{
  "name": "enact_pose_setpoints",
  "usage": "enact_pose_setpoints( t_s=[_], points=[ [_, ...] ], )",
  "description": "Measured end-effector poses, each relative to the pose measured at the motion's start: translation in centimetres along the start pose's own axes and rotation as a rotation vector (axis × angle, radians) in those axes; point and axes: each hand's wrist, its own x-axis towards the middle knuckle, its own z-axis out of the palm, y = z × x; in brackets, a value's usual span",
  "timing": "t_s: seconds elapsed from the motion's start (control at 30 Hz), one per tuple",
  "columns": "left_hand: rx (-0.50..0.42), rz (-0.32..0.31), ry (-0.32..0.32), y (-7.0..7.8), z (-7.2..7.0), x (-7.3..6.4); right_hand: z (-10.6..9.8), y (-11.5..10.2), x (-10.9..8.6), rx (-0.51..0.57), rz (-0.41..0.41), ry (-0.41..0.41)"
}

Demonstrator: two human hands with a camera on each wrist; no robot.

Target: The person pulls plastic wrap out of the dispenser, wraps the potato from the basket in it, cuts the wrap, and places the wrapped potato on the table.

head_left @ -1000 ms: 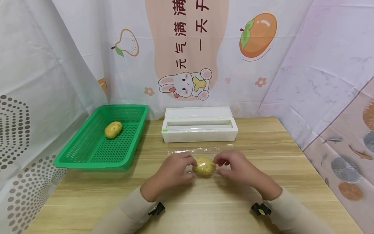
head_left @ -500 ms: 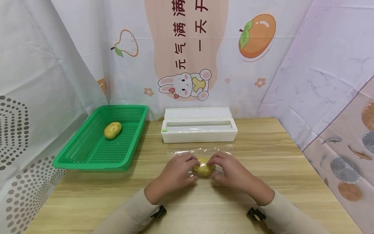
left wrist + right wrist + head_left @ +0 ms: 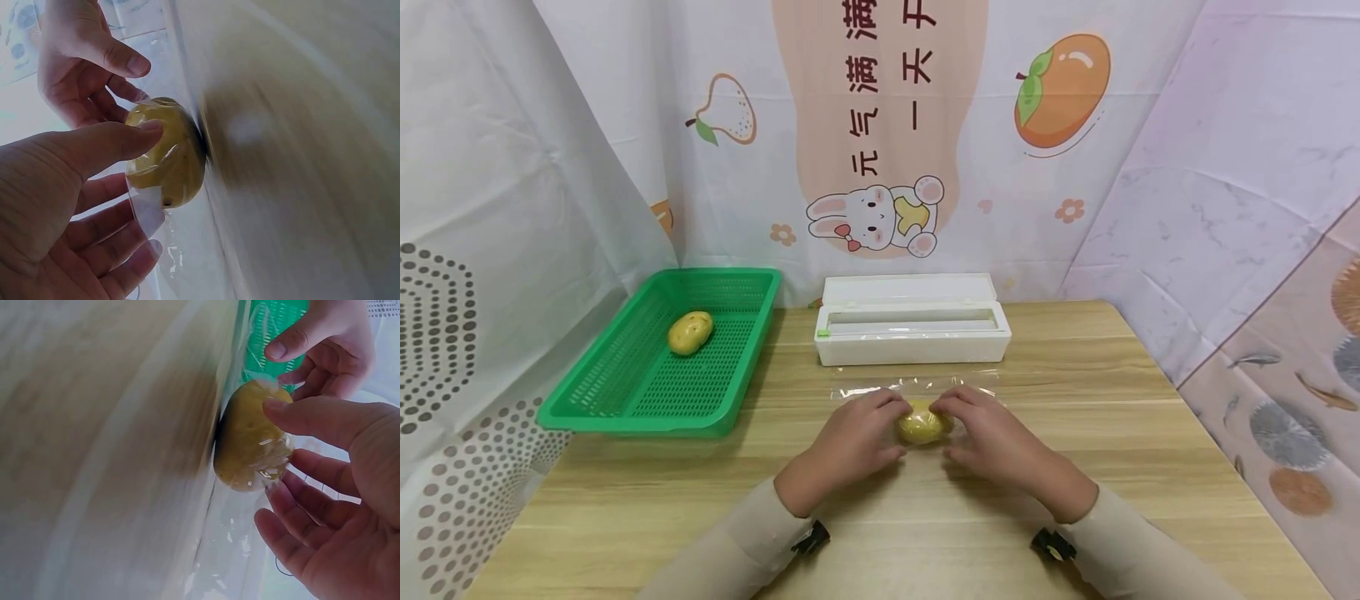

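Note:
A yellow potato (image 3: 923,423) rests on the table with clear cling film (image 3: 850,390) drawn over it. My left hand (image 3: 857,437) grips its left end, and in the left wrist view the thumb (image 3: 140,139) lies on the film-covered skin with the fingers on the far side. From the right, my right hand (image 3: 988,433) holds the other end, its thumb (image 3: 287,411) against the potato and its fingertips at the film. Behind the potato, the flat part of the film stretches toward a white cling film box (image 3: 913,350) with its lid up.
A green plastic basket (image 3: 726,421) stands at the left with one bare potato (image 3: 690,333) in it. The wooden table (image 3: 910,550) ends at a printed curtain (image 3: 737,208) behind, with more cloth along both sides.
Both hands have closed in on the potato; the right hand came left onto its end. The potato has tipped slightly and moved a little away from me. Box and basket stay put.

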Motion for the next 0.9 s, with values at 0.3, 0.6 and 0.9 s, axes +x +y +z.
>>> enact_pose_setpoints(
  t_s=[0.3,0.6,0.9],
  points=[
    [-0.001,-0.036,-0.041,-0.3,0.0,0.6,0.4,0.3,0.7,0.039,0.042,-0.001],
    [-0.074,-0.115,-0.124,-0.6,-0.3,1.5,0.3,0.2,1.6,0.057,0.058,-0.011],
    [-0.130,-0.148,-0.151,-1.3,-0.2,2.3,0.5,0.4,2.7,0.053,0.070,-0.019]
  ],
)
